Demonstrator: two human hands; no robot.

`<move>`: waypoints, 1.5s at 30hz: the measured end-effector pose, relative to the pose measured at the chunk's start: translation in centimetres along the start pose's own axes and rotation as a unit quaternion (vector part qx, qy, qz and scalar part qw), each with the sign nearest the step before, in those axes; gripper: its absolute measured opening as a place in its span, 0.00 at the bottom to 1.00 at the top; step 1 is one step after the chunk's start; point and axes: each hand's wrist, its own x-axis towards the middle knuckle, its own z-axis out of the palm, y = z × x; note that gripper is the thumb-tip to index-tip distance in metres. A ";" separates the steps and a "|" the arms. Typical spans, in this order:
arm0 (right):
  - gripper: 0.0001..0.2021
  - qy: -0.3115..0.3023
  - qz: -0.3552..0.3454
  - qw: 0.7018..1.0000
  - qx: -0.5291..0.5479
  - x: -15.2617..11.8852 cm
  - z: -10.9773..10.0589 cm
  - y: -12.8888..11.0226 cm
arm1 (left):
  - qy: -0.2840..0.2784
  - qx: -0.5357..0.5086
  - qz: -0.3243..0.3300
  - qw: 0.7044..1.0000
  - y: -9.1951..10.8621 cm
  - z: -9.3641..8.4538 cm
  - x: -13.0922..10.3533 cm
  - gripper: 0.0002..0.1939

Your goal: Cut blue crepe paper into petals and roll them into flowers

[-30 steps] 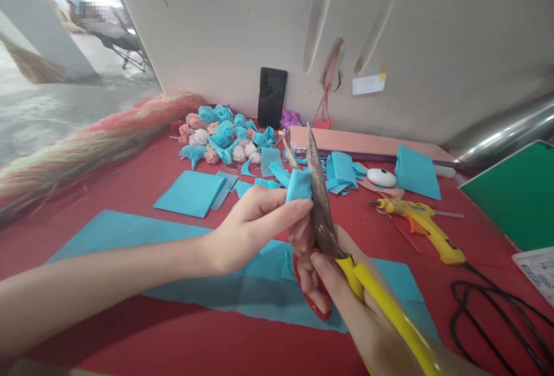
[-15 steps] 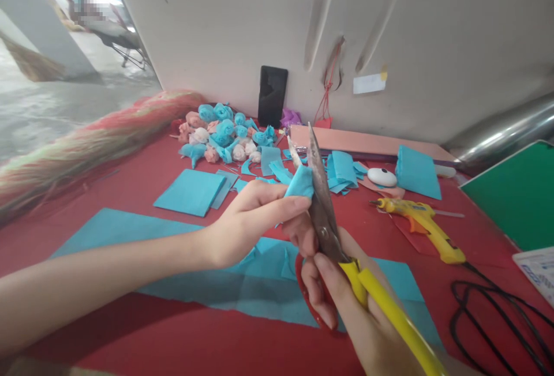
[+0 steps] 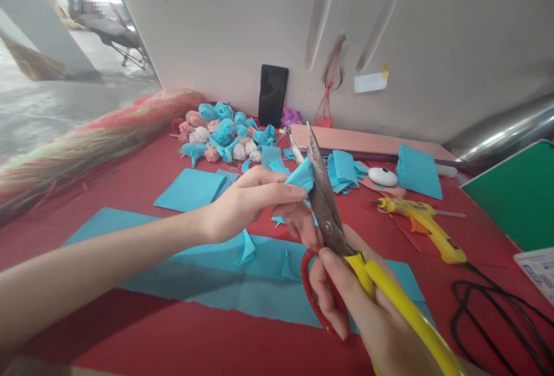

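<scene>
Between the thumb and fingers of my left hand (image 3: 268,197) is a small folded piece of blue crepe paper (image 3: 302,176). My right hand (image 3: 363,301) grips scissors (image 3: 324,203) with one yellow and one red handle. The blades point up and stand slightly apart, with the paper's edge between or against them; exactly how deep it sits I cannot tell. Below both hands a long blue crepe paper strip (image 3: 186,272) lies on the red table, with small blue scraps on it. Left of my hand rests a folded blue paper square (image 3: 190,188).
Blue, pink and white paper flowers (image 3: 225,131) are heaped at the back, near a phone (image 3: 273,96) leaning on the wall. A yellow glue gun (image 3: 426,226) lies right, its black cord (image 3: 471,307) looping down. A person sits far left.
My right hand and the scissors have shifted slightly right and down. My left hand has turned a little, tilting the blue paper lower; more of the scraps beneath it shows.
</scene>
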 end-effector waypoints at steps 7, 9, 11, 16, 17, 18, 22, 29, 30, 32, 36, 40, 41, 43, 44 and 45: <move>0.15 -0.051 0.030 0.997 0.047 0.6 0.0 0.8 | -0.033 0.020 -0.053 0.998 0.7 -0.9 0.3 0.20; 0.13 -0.090 0.035 0.994 0.051 1.0 -0.1 1.2 | -0.030 0.026 -0.060 0.997 0.8 -1.0 0.3 0.20; 0.12 -0.093 0.022 0.995 0.039 1.3 -0.3 1.6 | -0.029 0.032 -0.070 0.997 0.8 -1.1 0.4 0.20; 0.11 -0.063 0.010 0.997 0.033 1.5 -0.3 2.1 | -0.040 0.041 -0.083 0.995 0.7 -1.3 0.6 0.19; 0.11 -0.060 0.009 0.998 0.032 1.5 -0.2 2.2 | -0.042 0.040 -0.085 0.995 0.6 -1.4 0.6 0.19; 0.11 -0.058 0.005 0.998 0.032 1.5 -0.2 2.1 | -0.045 0.039 -0.086 0.994 0.6 -1.4 0.5 0.19; 0.13 -0.058 -0.005 0.997 0.041 1.4 -0.2 1.9 | -0.053 0.044 -0.082 0.994 0.2 -1.4 0.3 0.19; 0.16 -0.058 0.007 0.995 0.077 0.9 -0.2 1.1 | -0.065 0.075 -0.081 0.992 0.5 -1.6 0.5 0.20; 0.16 -0.056 0.011 0.995 0.082 0.8 -0.2 0.9 | -0.067 0.074 -0.085 0.991 0.5 -1.6 0.5 0.20; 0.16 -0.050 0.020 0.995 0.085 0.6 -0.2 0.5 | -0.065 0.058 -0.089 0.992 0.7 -1.6 0.6 0.20; 0.16 -0.051 0.028 0.996 0.072 0.4 -0.3 0.0 | -0.067 0.017 -0.096 0.993 0.7 -1.6 0.6 0.20; 0.15 -0.044 0.016 0.997 0.061 0.3 -0.4 0.1 | -0.088 -0.001 -0.108 0.990 0.6 -1.9 0.6 0.19; 0.16 -0.043 0.014 0.997 0.059 0.3 -0.4 0.1 | -0.092 -0.003 -0.113 0.989 0.6 -2.0 0.6 0.19; 0.16 -0.049 0.018 0.997 0.058 0.3 -0.4 0.2 | -0.100 -0.007 -0.129 0.987 0.6 -2.2 0.6 0.19; 0.16 -0.052 0.023 0.997 0.058 0.3 -0.3 0.3 | -0.105 -0.010 -0.138 0.985 0.7 -2.3 0.6 0.19; 0.16 -0.053 0.023 0.997 0.058 0.3 -0.3 0.3 | -0.112 -0.014 -0.145 0.983 0.7 -2.4 0.6 0.19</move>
